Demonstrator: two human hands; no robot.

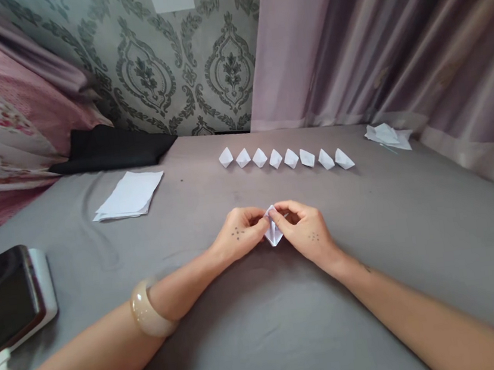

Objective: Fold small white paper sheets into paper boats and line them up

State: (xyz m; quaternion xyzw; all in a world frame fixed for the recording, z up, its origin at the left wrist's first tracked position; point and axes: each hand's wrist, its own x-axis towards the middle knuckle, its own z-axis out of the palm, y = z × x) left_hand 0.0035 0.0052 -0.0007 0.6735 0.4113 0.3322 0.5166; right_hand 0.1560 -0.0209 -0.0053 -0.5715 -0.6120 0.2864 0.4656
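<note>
Between my two hands is a small piece of folded white paper (273, 236), its lower point showing below the thumbs. My left hand (242, 232) pinches it from the left side, thumb in front and fingers curled behind. On the other side my right hand (307, 230) also grips it, thumb pressed on its front near the top. The fingertips behind the paper are partly hidden. Beyond my hands, several folded white paper shapes (291, 158) stand in a row on the grey cloth (266, 339).
At left lies a stack of white paper sheets (129, 194), with a black cloth (112, 149) behind it. A dark-screened device (4, 299) with a white plug sits near left. Some crumpled or folded papers (389, 136) rest at far right, near the curtain (346, 40).
</note>
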